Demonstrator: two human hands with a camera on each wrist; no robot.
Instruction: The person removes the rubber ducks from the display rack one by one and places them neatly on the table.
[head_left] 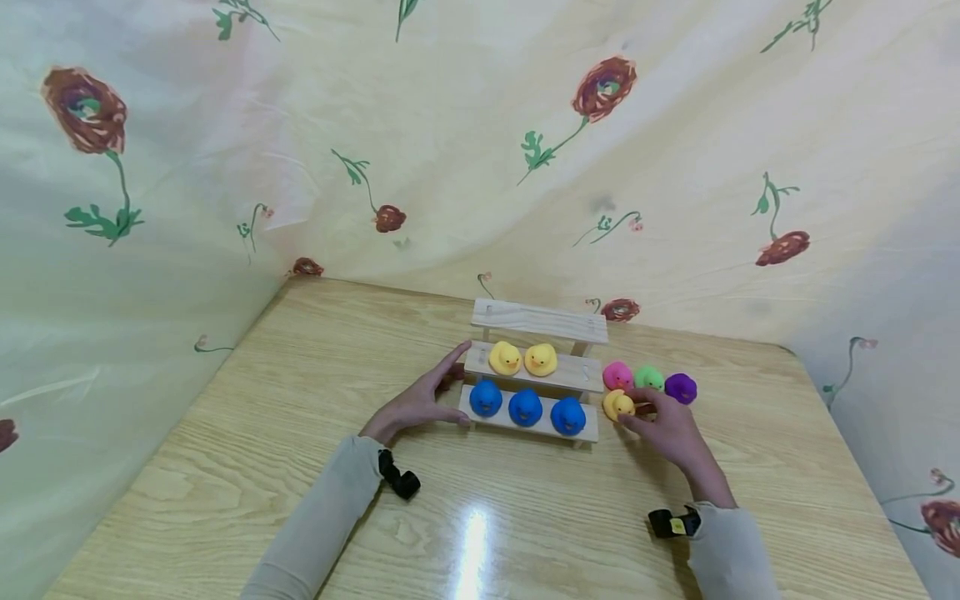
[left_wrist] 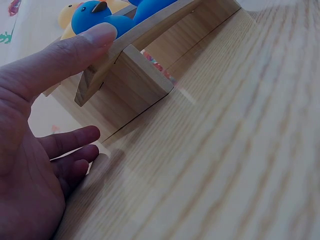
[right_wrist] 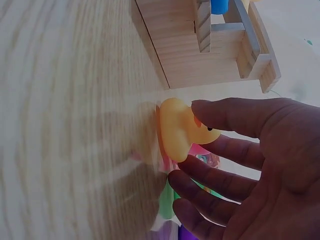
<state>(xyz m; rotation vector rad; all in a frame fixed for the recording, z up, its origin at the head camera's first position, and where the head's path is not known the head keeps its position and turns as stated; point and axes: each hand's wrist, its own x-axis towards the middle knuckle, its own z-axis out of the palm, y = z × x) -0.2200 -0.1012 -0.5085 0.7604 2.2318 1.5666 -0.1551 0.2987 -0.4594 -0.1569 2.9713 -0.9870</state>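
A three-tier wooden rack stands on the table. Several blue rubber ducks sit on its lowest step, and two yellow rubber ducks on the middle one. At the rack's left end, my left hand is spread, its thumb touching the lowest step's end beside a blue duck. Its lower fingers bend loosely in the left wrist view. My right hand pinches another yellow rubber duck between thumb and fingers, right of the rack. That duck is on the tabletop or barely above it; I cannot tell which.
Behind the right hand are a pink duck, a green duck and a purple duck in a row on the table. The rack's top step holds no duck. Flowered cloth hangs at the table's back and sides.
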